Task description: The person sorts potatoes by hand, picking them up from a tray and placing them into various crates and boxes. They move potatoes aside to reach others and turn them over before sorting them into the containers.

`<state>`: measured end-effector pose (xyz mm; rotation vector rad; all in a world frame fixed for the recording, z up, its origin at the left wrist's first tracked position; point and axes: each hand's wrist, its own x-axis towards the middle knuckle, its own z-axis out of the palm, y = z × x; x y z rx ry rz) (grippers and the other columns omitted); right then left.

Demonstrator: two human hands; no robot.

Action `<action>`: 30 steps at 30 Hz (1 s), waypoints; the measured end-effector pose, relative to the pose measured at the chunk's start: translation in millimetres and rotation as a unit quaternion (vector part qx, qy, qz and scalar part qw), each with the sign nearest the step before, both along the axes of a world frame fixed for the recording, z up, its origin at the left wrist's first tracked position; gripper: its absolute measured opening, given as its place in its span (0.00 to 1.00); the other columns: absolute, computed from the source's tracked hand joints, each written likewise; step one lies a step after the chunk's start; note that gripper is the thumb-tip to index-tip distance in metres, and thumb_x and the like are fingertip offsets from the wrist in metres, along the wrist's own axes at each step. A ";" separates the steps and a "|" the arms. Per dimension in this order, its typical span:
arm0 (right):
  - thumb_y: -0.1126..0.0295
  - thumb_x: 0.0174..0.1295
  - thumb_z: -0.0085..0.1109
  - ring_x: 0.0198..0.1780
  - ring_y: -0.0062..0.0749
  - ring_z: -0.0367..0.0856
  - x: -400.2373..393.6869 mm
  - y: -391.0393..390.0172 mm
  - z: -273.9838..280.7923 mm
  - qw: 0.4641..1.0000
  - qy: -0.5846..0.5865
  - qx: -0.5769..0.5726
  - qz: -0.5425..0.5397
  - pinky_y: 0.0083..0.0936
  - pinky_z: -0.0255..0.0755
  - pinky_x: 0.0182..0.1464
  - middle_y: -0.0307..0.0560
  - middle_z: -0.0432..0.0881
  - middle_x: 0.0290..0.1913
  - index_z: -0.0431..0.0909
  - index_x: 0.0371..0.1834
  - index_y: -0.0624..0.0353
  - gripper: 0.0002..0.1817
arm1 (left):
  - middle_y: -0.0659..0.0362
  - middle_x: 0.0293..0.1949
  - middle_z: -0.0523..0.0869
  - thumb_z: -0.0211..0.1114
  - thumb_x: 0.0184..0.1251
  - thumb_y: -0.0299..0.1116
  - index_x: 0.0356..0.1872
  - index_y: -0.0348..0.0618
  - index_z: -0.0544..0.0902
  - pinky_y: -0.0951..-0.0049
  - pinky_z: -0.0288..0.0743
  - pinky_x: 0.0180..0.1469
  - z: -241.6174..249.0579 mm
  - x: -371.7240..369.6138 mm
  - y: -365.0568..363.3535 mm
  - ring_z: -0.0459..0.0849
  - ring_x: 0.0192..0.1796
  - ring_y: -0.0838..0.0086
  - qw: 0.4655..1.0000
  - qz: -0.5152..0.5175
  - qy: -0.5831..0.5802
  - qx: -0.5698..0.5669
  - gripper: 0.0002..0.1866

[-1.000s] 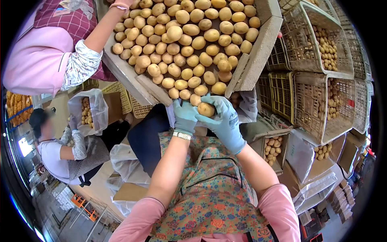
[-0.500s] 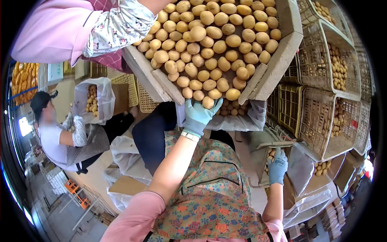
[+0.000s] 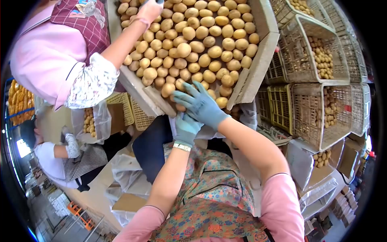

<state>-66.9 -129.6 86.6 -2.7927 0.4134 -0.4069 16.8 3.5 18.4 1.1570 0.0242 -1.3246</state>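
Note:
Round yellow-brown potatoes [image 3: 197,46] cover a sloped wooden sorting tray [image 3: 258,68] that narrows toward me. At its mouth my right hand [image 3: 201,105], in a blue-grey glove, reaches over the nearest potatoes with fingers spread and open. Just below it, my gloved left hand [image 3: 187,128] is held palm up and open at the outlet, its fingers partly covered by the right hand. One potato [image 3: 180,107] lies at the left hand's fingertips, between both hands. The lined container under the outlet is mostly hidden by my arms.
Stacked plastic crates [image 3: 318,117] with potatoes stand on the right. At upper left a co-worker's hand [image 3: 150,10] reaches into the tray. Farther left, another person sits by a lined box [image 3: 105,121] of potatoes. Boxes with plastic liners [image 3: 129,203] are at lower left.
My right hand has come up from the container at lower right onto the potatoes at the outlet. My left hand has dropped slightly. The co-worker's hand has come into view over the tray.

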 end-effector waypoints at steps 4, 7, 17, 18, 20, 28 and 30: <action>0.59 0.67 0.64 0.77 0.43 0.69 -61.6 -14.3 23.7 0.978 0.185 -0.078 -0.059 0.51 0.58 0.80 0.42 0.75 0.72 0.79 0.70 0.51 0.27 | 0.61 0.77 0.75 0.49 0.80 0.61 0.76 0.61 0.74 0.38 0.57 0.79 13.5 -6.2 -4.7 0.69 0.80 0.60 0.968 0.099 0.218 -0.070 0.31; 0.57 0.70 0.61 0.77 0.47 0.70 -49.1 -28.3 49.8 0.976 0.142 -0.035 -0.161 0.51 0.60 0.78 0.53 0.72 0.74 0.74 0.72 0.60 0.30 | 0.60 0.79 0.72 0.49 0.75 0.65 0.78 0.59 0.71 0.36 0.53 0.81 21.7 -12.1 -13.6 0.66 0.81 0.55 0.946 0.165 0.274 0.059 0.36; 0.56 0.61 0.66 0.72 0.45 0.72 -11.0 49.1 12.6 0.987 0.098 0.018 -0.124 0.54 0.60 0.77 0.46 0.77 0.67 0.79 0.61 0.50 0.25 | 0.53 0.85 0.61 0.45 0.78 0.65 0.85 0.53 0.61 0.53 0.55 0.84 10.0 -7.6 -1.0 0.61 0.84 0.55 0.894 0.131 0.392 -0.171 0.42; 0.61 0.56 0.67 0.69 0.43 0.75 -21.2 36.4 14.3 0.981 0.048 -0.032 -0.187 0.49 0.65 0.74 0.44 0.78 0.67 0.78 0.59 0.46 0.25 | 0.52 0.86 0.60 0.45 0.78 0.65 0.86 0.52 0.59 0.56 0.56 0.84 -3.8 -7.2 3.5 0.60 0.85 0.55 0.854 0.131 0.465 -0.195 0.43; 0.66 0.59 0.65 0.65 0.43 0.77 -38.1 8.0 36.3 0.959 0.076 -0.075 -0.263 0.45 0.73 0.65 0.43 0.78 0.68 0.76 0.66 0.47 0.28 | 0.52 0.86 0.59 0.44 0.78 0.64 0.86 0.52 0.60 0.39 0.54 0.83 -6.6 -9.4 -11.0 0.58 0.85 0.50 0.789 0.168 0.541 -0.238 0.42; 0.68 0.64 0.65 0.53 0.36 0.83 -30.9 -53.0 22.8 0.937 0.306 0.031 -0.165 0.37 0.76 0.49 0.46 0.80 0.53 0.78 0.64 0.50 0.23 | 0.53 0.82 0.65 0.51 0.82 0.61 0.81 0.49 0.65 0.27 0.63 0.77 47.5 -14.1 -30.7 0.62 0.83 0.51 0.974 -0.106 -0.144 -0.139 0.37; 0.68 0.62 0.65 0.54 0.42 0.83 -67.8 -19.7 76.0 0.976 0.014 0.061 -0.208 0.38 0.76 0.51 0.48 0.80 0.54 0.78 0.63 0.52 0.24 | 0.53 0.83 0.64 0.50 0.82 0.61 0.81 0.50 0.65 0.25 0.61 0.77 46.7 -13.6 -29.6 0.62 0.83 0.50 0.967 -0.125 -0.173 -0.137 0.37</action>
